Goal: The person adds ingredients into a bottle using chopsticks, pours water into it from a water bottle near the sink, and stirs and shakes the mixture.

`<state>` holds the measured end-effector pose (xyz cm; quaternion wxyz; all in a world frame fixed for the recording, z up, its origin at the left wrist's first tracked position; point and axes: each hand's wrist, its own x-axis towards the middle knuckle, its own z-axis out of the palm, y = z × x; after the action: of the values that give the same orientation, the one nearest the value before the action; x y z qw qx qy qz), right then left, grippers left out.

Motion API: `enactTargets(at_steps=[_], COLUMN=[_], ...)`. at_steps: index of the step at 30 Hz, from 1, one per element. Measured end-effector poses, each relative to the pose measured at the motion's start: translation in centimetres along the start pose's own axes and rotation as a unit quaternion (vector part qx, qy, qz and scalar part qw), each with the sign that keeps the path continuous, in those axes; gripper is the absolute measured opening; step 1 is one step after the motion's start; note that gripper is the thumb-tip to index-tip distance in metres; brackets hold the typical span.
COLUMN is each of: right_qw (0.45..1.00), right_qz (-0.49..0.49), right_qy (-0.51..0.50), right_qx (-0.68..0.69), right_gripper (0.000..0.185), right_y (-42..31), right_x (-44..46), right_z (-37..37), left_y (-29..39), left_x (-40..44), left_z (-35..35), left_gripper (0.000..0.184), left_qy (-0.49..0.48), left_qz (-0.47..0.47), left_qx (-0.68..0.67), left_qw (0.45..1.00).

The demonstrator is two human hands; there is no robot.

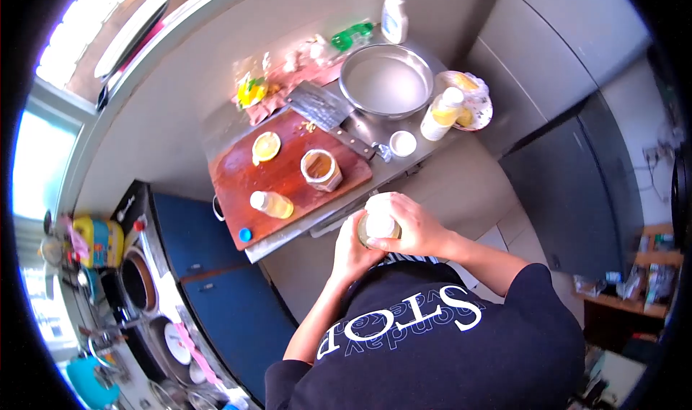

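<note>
Close in front of my dark T-shirt, both hands are wrapped round a clear jar (389, 231) with a white round top. My left hand (351, 248) grips its side from the left, fingers curled. From the right, my right hand (411, 226) closes over the jar's side and upper part. Fingers hide much of the jar, and its contents are hard to make out. Beyond my hands, on a wooden cutting board (231, 172), are an open glass jar (321, 171) with brown contents, a small white-capped bottle of yellow liquid (272, 205) and a cut lemon half (266, 146).
A cleaver (321, 107) lies across the board's back right corner. Behind stand a steel basin (346, 86), a white-capped bottle (441, 114), a small white cup (403, 143), a plate (484, 114) and a spray bottle (394, 14). A blue cap (246, 234) rests near the board's front corner.
</note>
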<state>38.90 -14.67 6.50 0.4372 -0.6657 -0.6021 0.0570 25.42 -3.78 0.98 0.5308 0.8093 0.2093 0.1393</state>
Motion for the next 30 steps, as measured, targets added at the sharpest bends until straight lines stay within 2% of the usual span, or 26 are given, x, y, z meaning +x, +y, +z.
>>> enactTargets(at_steps=[2,10,12,14,15,19,22,24,26,28,30], right_qw=[0.989,0.987,0.984,0.954,0.962,0.972,0.956,0.936,0.919,0.919,0.926], right_qz=[0.125,0.155,0.153,0.263,0.227,0.171,0.155,0.123,0.086,0.058,0.065], right_qy=[-0.027,0.034,0.078,0.080,0.100,0.163,0.231,0.254,0.294,0.316,0.296], right_qx=[0.070,0.038,0.057,0.122,0.110,0.005,-0.093,-0.212,-0.250,-0.228,-0.223], right_gripper=[0.054,0.049,0.052,0.047,0.047,0.055,0.040,0.036,0.036,0.038,0.040], right_y=[-0.8,-0.4,-0.4,-0.8,-0.3,2.1,5.5,10.1,15.4,21.1,26.2], right_x=[-0.3,-1.3,-1.7,-2.2,-2.1,-1.1,1.2,3.4,6.0,8.9,11.9], right_z=[0.0,1.0,-0.8,-4.0,-5.9,-16.4,-22.5,-25.4,-27.1,-27.5,-26.8], left_y=[0.1,0.2,0.1,1.3,1.4,1.2,-0.2,-1.4,-0.5,0.9,2.2], left_x=[0.8,2.4,3.2,4.4,5.0,6.5,7.9,8.9,10.2,11.0,11.7], left_z=[0.1,-0.3,0.1,0.8,0.9,1.8,3.4,5.6,7.7,9.5,11.1], left_gripper=[0.067,0.067,0.085,0.095,0.103,0.086,0.068,0.060,0.055,0.051,0.049], left_qy=[-0.012,-0.095,-0.145,-0.182,-0.177,-0.167,-0.133,-0.105,-0.072,-0.041,-0.024], left_qz=[0.010,0.044,0.076,0.095,0.141,0.047,0.007,-0.047,-0.069,-0.126,-0.136], left_qx=[-0.046,-0.050,-0.021,-0.125,-0.057,-0.079,-0.066,-0.096,-0.092,-0.126,-0.128], left_qw=[0.999,0.993,0.986,0.971,0.972,0.982,0.989,0.989,0.991,0.983,0.982])
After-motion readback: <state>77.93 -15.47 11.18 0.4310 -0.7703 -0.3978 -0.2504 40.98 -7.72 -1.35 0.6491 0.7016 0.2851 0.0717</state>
